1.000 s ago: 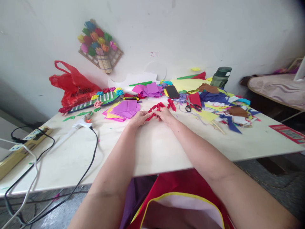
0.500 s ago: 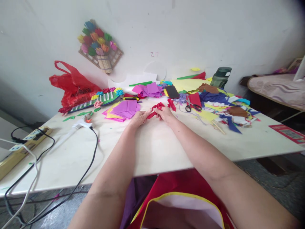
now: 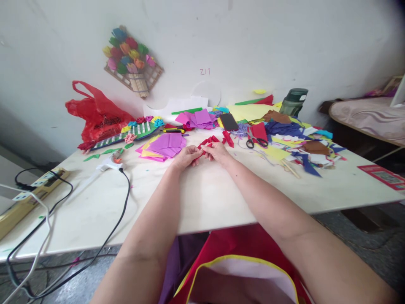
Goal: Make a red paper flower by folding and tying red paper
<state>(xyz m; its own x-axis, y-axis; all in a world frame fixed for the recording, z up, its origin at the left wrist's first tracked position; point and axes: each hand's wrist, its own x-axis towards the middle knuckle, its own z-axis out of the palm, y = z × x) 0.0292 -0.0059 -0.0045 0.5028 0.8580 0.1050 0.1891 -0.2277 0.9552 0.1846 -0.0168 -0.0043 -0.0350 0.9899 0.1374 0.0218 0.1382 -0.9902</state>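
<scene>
A folded red strip (image 3: 211, 139) is pinched in the fingers of the left hand (image 3: 187, 157) and the right hand (image 3: 219, 153), which are close together over the middle of the table (image 3: 211, 190). Another red piece (image 3: 227, 138) lies just beyond the right hand. Purple and yellow sheets (image 3: 166, 145) are piled left of the hands; scissors (image 3: 261, 142) rest partly on red paper (image 3: 260, 130) to the right. Farther back are a phone (image 3: 228, 122) and a green bottle (image 3: 293, 103).
</scene>
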